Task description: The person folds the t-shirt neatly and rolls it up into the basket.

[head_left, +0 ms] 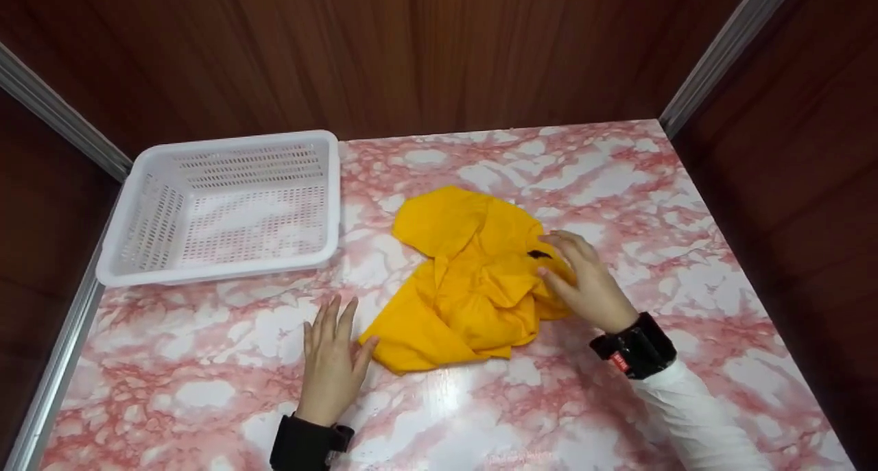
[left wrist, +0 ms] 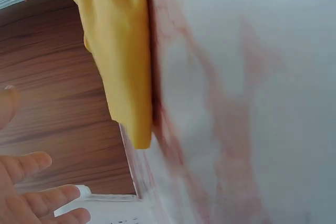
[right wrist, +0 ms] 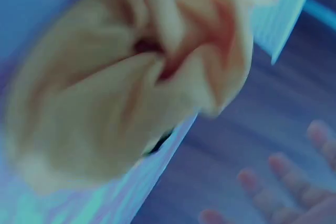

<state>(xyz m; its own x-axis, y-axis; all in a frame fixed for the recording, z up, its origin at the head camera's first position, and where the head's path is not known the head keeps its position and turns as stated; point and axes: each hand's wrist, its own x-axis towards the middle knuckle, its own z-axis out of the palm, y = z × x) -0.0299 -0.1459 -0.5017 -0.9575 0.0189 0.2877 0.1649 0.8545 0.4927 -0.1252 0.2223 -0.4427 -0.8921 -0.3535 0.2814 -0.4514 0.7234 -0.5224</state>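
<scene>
A crumpled yellow cloth [head_left: 473,286] lies in loose folds on the table, with a small black mark near its right side. My left hand [head_left: 333,365] is at the cloth's lower left corner, fingers spread and thumb tip right at the edge. In the left wrist view its fingers [left wrist: 39,198] are straight, and the yellow cloth [left wrist: 118,51] stands apart from them. Over the right end of the cloth is my right hand [head_left: 593,286], its fingers loosely bent and apart. The right wrist view is blurred and bluish; there the fingers [right wrist: 294,182] are spread beside the bunched cloth [right wrist: 105,108].
A white plastic basket [head_left: 219,273] with slotted walls stands at the back left of the table. The tabletop [head_left: 617,416] has a pink and white marbled pattern. Brown wood-look panels [head_left: 411,53] with metal edge strips enclose it at the back and sides.
</scene>
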